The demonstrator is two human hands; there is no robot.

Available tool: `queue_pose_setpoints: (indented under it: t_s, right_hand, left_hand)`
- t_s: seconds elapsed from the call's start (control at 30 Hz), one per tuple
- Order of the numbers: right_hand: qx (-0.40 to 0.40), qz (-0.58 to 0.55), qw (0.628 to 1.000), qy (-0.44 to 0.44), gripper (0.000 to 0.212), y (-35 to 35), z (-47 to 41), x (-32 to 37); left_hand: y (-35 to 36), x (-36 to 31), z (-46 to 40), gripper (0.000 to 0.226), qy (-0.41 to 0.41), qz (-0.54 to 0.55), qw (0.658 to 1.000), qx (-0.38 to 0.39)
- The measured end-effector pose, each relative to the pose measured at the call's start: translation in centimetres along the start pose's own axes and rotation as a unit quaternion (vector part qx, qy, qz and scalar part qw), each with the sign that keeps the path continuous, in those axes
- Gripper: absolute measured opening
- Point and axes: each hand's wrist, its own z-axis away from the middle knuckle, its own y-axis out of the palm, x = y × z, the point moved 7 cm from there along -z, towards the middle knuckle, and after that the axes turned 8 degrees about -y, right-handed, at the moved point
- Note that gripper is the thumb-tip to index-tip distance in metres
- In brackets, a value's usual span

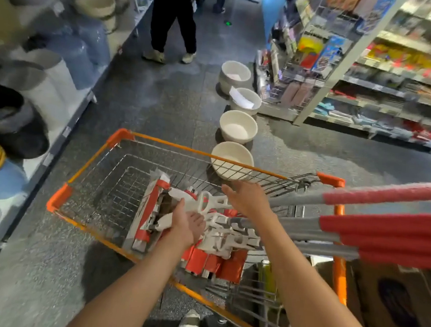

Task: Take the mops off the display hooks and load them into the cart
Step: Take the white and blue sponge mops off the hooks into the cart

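With our left hand (184,224) curled round the mop heads (214,230) lying in the cart (94,164) and our right hand (245,198) hovering, fingers spread, we judge the overhanging handles (384,228) could tip everything out.

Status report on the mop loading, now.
Left hand gripping the mop heads in the cart; right hand open above them. Handles overhang the cart's right rim. White bowls on the floor ahead.
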Motion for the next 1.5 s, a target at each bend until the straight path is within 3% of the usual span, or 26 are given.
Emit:
queue_pose_setpoints:
  t_s: [0.13, 0.2, 0.43, 0.67, 0.87, 0.97, 1.07, 1.3, 1.5]
  right_hand:
    - [0.069, 0.072, 0.994, 0.036, 0.054, 3.0, -2.5, -1.6]
    - [0.103, 0.079, 0.990, 0.054, 0.054, 4.3, -3.4, -1.9]
    - [0.125, 0.066, 0.984, 0.106, 0.042, 5.3, -5.4, -2.5]
    - [0.204, 0.097, 0.969, 0.104, 0.057, 6.9, -6.3, -2.8]
    - [0.166, 0.065, 0.978, 0.104, 0.046, 6.1, -6.0, -1.1]
    - [0.119, 0.079, 0.985, 0.093, 0.053, 4.9, -6.2, 0.4]
    - [0.093, 0.100, 0.989, 0.062, 0.060, 4.3, -6.5, 1.9]
    - [0.092, 0.179, 0.979, -0.039, 0.062, 3.0, -6.5, 6.0]
    - [0.035, 0.241, 0.965, -0.097, 0.062, 0.3, -6.2, 9.3]
  left_hand:
    - [-0.6, -0.5, -2.7, 0.073, -0.019, 0.041, 0.999, 0.010]
    - [-1.0, -0.7, -4.0, 0.082, -0.032, 0.053, 0.998, 0.023]
    - [-2.3, -1.6, -7.4, 0.084, -0.058, 0.040, 0.997, 0.030]
    - [-1.7, -1.7, -8.5, 0.078, -0.108, -0.010, 0.993, 0.046]
    - [-2.2, -2.2, -9.3, 0.065, -0.115, -0.017, 0.993, 0.016]
    - [-1.9, -2.2, -9.0, 0.053, -0.118, 0.028, 0.993, 0.007]
    - [-1.4, -2.2, -8.7, 0.061, -0.124, 0.028, 0.992, 0.009]
    - [-0.5, -3.9, -7.8, 0.045, -0.081, 0.080, 0.991, 0.064]
    - [0.7, -5.3, -5.3, 0.044, -0.049, 0.103, 0.986, 0.125]
